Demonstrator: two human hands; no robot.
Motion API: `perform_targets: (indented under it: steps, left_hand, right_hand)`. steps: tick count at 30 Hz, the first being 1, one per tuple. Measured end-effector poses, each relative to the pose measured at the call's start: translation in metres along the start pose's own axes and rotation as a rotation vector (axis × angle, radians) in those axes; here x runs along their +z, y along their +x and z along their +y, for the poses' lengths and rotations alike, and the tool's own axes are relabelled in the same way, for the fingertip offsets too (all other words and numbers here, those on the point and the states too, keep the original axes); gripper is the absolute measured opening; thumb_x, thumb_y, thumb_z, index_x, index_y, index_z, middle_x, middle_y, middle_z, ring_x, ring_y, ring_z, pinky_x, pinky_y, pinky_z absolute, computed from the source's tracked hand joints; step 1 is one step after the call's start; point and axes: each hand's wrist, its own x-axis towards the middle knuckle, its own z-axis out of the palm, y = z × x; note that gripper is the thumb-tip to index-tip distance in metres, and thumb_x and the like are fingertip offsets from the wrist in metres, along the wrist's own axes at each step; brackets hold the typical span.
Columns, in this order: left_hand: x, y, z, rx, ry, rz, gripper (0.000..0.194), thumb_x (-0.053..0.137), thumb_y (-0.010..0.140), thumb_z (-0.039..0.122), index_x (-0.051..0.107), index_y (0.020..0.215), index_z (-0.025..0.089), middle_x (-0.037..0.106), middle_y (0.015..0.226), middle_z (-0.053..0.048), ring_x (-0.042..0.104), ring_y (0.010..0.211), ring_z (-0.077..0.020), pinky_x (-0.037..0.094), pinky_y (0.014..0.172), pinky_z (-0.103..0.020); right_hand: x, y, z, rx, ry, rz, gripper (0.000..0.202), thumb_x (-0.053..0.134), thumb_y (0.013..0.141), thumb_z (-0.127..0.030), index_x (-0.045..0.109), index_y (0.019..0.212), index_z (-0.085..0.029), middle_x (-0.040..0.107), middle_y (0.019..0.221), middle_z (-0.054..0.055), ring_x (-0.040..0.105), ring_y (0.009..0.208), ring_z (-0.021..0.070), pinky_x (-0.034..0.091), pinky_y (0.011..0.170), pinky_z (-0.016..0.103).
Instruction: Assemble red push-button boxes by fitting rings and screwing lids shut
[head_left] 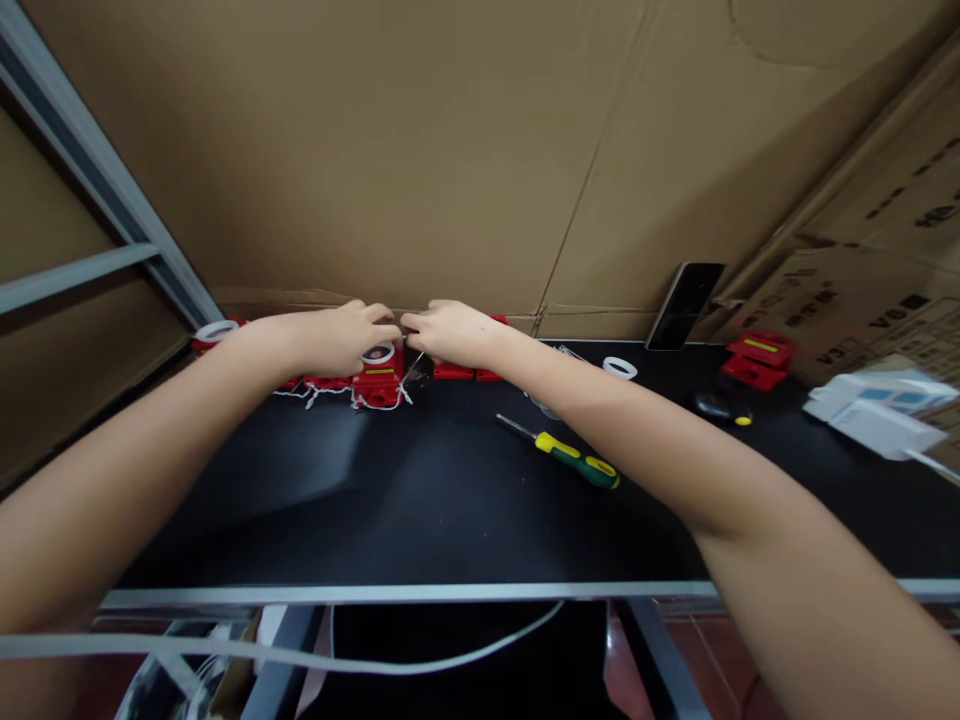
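Both my hands meet over a row of red plastic pieces at the back of the black table. My left hand (pixel 349 338) has bent, closed fingertips beside a white ring (pixel 378 353) on a red device (pixel 379 385) with a yellow label; what those fingertips hold is hidden. Opposite it, my right hand (pixel 448 333) is pinched shut on a thin white string (pixel 413 369), which slants down to the red device's right side. Knotted white string (pixel 311 393) also trails along the front of the red pieces. More red pieces (pixel 453 371) sit under my right hand.
A yellow-green screwdriver (pixel 576 458) lies mid-table. To the right are a white ring (pixel 619 368), a leaning phone (pixel 684 306), a dark yellow-tipped object (pixel 720 408), another red device (pixel 757 359) and a white device (pixel 881 410). Cardboard (pixel 420 150) walls the back; a cable (pixel 360 664) crosses below.
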Motion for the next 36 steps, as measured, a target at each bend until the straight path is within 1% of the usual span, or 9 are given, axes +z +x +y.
perform_targets:
  steps: [5,9,13,17,21,23,26,31,36]
  left_hand:
    - [0.006,-0.016,0.005,-0.087,0.033,-0.011,0.063,0.079,0.096,0.047,0.069,0.152,0.021,0.073,0.153,-0.018,0.067,0.139,-0.0397,0.054,0.120,-0.047]
    - [0.017,-0.019,0.000,-0.102,0.082,0.006,0.058,0.082,0.094,0.037,0.068,0.148,0.021,0.076,0.148,-0.018,0.069,0.138,-0.0406,0.057,0.115,-0.045]
    - [0.021,-0.017,-0.003,-0.139,0.112,-0.023,0.057,0.075,0.099,0.030,0.064,0.154,0.018,0.076,0.149,-0.020,0.071,0.138,-0.0404,0.059,0.116,-0.047]
    - [0.024,-0.017,-0.001,-0.170,0.079,-0.017,0.063,0.076,0.099,0.028,0.062,0.160,0.018,0.075,0.151,-0.020,0.070,0.141,-0.0410,0.057,0.119,-0.048]
    - [0.031,-0.019,0.013,-0.158,0.111,0.089,0.069,0.072,0.096,0.018,0.059,0.163,0.013,0.069,0.160,-0.023,0.063,0.148,-0.0438,0.056,0.122,-0.053]
    - [0.034,-0.019,0.025,-0.121,0.158,0.181,0.064,0.064,0.096,0.010,0.062,0.160,0.006,0.067,0.162,-0.028,0.062,0.148,-0.0457,0.056,0.123,-0.057]
    - [0.039,-0.016,0.048,0.031,0.186,0.281,0.050,0.061,0.102,0.013,0.071,0.150,0.009,0.070,0.157,-0.026,0.064,0.143,-0.0442,0.057,0.123,-0.059]
    - [0.055,-0.012,0.077,0.260,0.150,0.285,0.037,0.062,0.105,0.011,0.078,0.138,0.013,0.078,0.148,-0.019,0.068,0.138,-0.0380,0.056,0.126,-0.052]
    - [0.076,-0.011,0.092,0.311,-0.024,0.297,0.037,0.059,0.106,0.005,0.077,0.136,0.017,0.078,0.145,-0.016,0.071,0.137,-0.0309,0.059,0.124,-0.044]
  right_hand:
    - [-0.002,0.017,0.000,-0.067,-0.003,0.020,0.035,0.049,0.115,-0.007,0.084,0.123,-0.011,0.079,0.130,0.020,0.073,0.103,0.0266,0.047,0.092,0.041]
    - [-0.007,0.026,-0.001,-0.065,-0.041,0.010,0.040,0.046,0.115,-0.002,0.084,0.121,-0.011,0.081,0.130,0.018,0.074,0.103,0.0259,0.046,0.091,0.041]
    - [-0.009,0.015,0.001,0.052,-0.046,0.076,0.037,0.048,0.116,-0.005,0.083,0.120,-0.011,0.080,0.130,0.018,0.075,0.100,0.0252,0.044,0.090,0.040]
    - [-0.010,-0.024,0.004,0.144,-0.037,0.149,0.025,0.059,0.113,-0.012,0.083,0.119,-0.012,0.080,0.124,0.018,0.074,0.098,0.0276,0.042,0.088,0.040]
    - [-0.018,-0.089,0.005,0.240,-0.016,0.171,0.030,0.055,0.115,-0.021,0.084,0.112,-0.012,0.080,0.112,0.017,0.069,0.085,0.0249,0.041,0.084,0.040]
    - [-0.023,-0.125,0.006,0.309,0.000,0.200,0.033,0.054,0.115,-0.024,0.084,0.106,-0.013,0.080,0.106,0.015,0.067,0.082,0.0245,0.042,0.084,0.040]
    - [-0.020,-0.175,0.012,0.491,0.046,0.255,0.032,0.055,0.113,-0.026,0.083,0.101,-0.017,0.080,0.102,0.013,0.069,0.084,0.0259,0.046,0.083,0.040]
    - [0.019,-0.235,0.034,0.817,0.272,0.355,0.027,0.058,0.108,-0.025,0.084,0.103,-0.019,0.084,0.104,0.013,0.078,0.093,0.0292,0.057,0.085,0.041]
    - [0.057,-0.253,0.047,0.919,0.514,0.251,0.031,0.056,0.101,-0.014,0.086,0.109,-0.019,0.089,0.108,0.013,0.082,0.091,0.0277,0.061,0.089,0.040]
